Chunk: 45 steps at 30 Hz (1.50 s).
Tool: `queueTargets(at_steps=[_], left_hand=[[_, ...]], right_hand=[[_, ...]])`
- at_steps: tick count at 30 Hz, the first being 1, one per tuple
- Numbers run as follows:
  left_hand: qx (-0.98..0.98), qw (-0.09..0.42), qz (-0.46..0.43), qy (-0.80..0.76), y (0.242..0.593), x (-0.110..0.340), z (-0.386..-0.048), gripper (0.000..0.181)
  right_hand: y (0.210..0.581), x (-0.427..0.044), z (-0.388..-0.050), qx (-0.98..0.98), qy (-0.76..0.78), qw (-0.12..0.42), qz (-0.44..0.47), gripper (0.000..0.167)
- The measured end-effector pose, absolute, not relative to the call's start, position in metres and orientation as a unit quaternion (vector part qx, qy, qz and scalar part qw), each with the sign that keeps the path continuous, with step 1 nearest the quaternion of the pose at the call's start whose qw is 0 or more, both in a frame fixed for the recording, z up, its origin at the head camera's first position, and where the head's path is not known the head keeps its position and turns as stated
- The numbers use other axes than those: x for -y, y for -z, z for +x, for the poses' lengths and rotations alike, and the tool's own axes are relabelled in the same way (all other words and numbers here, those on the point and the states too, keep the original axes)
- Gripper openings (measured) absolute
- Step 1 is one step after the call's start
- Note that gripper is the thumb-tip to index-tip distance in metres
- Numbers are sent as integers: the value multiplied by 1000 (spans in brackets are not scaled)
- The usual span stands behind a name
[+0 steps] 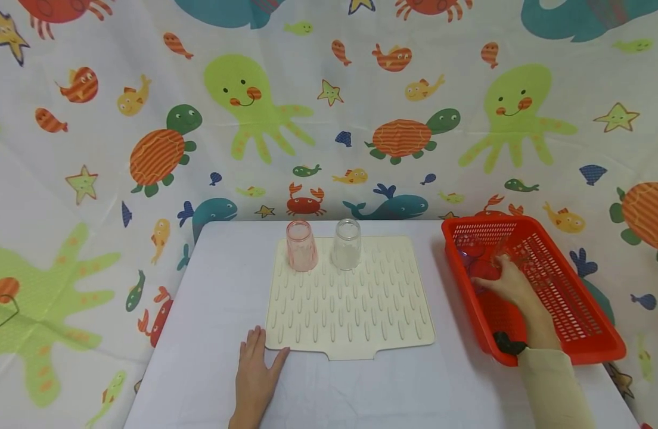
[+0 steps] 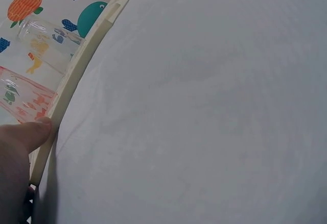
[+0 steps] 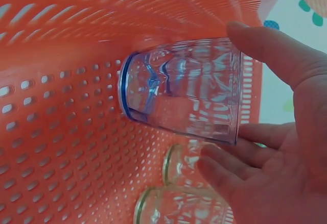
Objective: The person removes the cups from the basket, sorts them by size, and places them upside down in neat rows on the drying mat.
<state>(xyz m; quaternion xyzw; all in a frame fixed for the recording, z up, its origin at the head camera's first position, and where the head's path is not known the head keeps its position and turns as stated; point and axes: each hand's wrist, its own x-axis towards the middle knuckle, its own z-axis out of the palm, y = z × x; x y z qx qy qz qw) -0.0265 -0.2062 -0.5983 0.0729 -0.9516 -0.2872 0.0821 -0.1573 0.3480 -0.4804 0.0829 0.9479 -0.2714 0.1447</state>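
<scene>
In the basket at the right, my right hand (image 1: 503,283) holds a blue-tinted drinking glass (image 3: 189,86) between thumb and fingers. Its blue-edged end points toward the basket's perforated floor. Beside it in the right wrist view is a greenish clear glass (image 3: 181,206), with another partly behind my fingers. My left hand (image 1: 254,372) rests at the near left corner of a cream draining board (image 1: 356,304), fingers extended and thumb on the board's front edge. On the board's far left part, a pink glass (image 1: 301,245) and a clear glass (image 1: 347,245) stand upside down.
The red plastic basket (image 1: 610,345) has raised, slotted walls around my right hand. A small black object (image 1: 508,344) shows by my right wrist. White cloth (image 1: 216,280) covers the table, and a sea-animal curtain (image 1: 356,119) hangs directly behind it.
</scene>
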Motion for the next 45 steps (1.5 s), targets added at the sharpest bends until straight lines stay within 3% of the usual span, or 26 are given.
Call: queueTargets(at_steps=[7,19,45], left_hand=[[951,57,77,293,594,206,-26,82],[952,30,88,292,592,208,-28,85],[953,1,92,288,592,208,-28,87]], right_hand=[[481,-348,-156,-949,261,160,77,101],[476,-347,-154,-941,277,177,84,104],[469,-346,-148,-935,300,133,134,109]])
